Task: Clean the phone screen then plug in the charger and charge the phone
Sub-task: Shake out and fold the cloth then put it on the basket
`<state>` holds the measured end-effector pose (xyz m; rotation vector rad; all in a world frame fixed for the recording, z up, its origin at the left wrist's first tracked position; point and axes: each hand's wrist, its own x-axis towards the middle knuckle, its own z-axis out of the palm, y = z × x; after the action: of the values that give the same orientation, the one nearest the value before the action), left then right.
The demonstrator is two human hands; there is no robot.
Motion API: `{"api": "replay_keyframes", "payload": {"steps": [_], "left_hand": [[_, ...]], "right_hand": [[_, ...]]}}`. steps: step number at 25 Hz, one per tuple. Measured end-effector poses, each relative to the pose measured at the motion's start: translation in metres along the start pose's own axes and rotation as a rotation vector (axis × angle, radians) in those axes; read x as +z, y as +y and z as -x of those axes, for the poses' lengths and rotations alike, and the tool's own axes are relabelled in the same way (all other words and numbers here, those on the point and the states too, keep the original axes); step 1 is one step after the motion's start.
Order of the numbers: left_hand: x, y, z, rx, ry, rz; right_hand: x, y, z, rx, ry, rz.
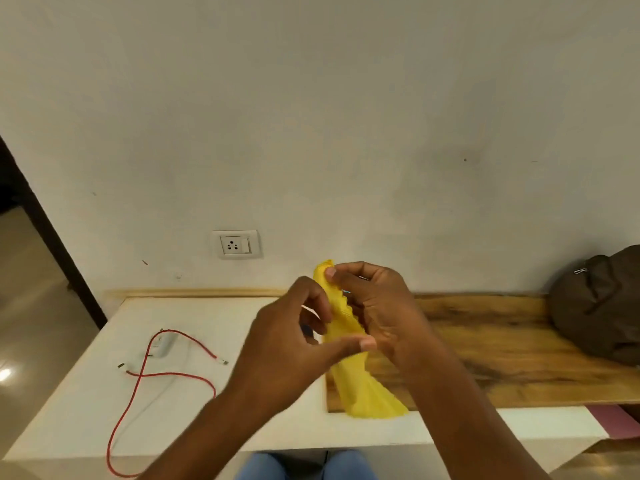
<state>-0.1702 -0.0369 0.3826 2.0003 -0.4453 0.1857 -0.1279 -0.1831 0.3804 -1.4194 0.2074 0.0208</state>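
Note:
A yellow cloth (360, 386) hangs between both hands above the table. My right hand (381, 306) pinches its top edge, thumb on the cloth. My left hand (294, 341) grips it from the left, its thumb pressed across the middle. Small bluish edges show between the fingers and the cloth; I cannot tell if they are the phone, which is otherwise hidden. A white charger adapter (162, 344) and a red cable (173, 375) lie loose on the white table (86, 393) to the left. The wall socket (235, 244) above them has nothing plugged in.
A wooden board (519, 341) covers the table's right part, and a brown bag (599, 306) sits at its far right. The red cable loops over the table's front edge. A dark doorway is at the far left. My knees in blue jeans are below the table.

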Motion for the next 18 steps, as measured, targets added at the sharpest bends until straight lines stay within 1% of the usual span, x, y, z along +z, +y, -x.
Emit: {"api": "replay_keyframes", "payload": {"steps": [1, 3, 6, 8, 10, 13, 16, 18], "left_hand": [[0.008, 0.0, 0.001, -0.013, 0.026, -0.038], [0.016, -0.007, 0.002, -0.013, 0.084, -0.101], [0.018, -0.014, 0.002, -0.039, 0.156, -0.088], [0.017, -0.018, 0.0, -0.055, 0.228, -0.119], [0.016, -0.022, -0.005, -0.044, 0.283, -0.198], [0.01, -0.025, -0.009, -0.01, 0.326, -0.237], [-0.001, -0.023, -0.012, 0.035, 0.354, -0.211], [-0.011, -0.018, -0.017, 0.053, 0.363, -0.118]], "right_hand": [[0.004, 0.0, 0.001, 0.013, 0.023, -0.018], [0.006, -0.001, 0.001, 0.019, 0.035, -0.141], [0.005, -0.007, 0.006, 0.002, -0.012, -0.281], [0.007, -0.009, 0.007, -0.002, -0.034, -0.288], [0.01, -0.012, 0.008, -0.011, -0.048, -0.286], [0.013, -0.017, 0.007, -0.03, -0.03, -0.285], [0.009, -0.024, 0.003, -0.077, -0.011, -0.316], [0.006, -0.029, 0.002, -0.133, -0.033, -0.273]]}}
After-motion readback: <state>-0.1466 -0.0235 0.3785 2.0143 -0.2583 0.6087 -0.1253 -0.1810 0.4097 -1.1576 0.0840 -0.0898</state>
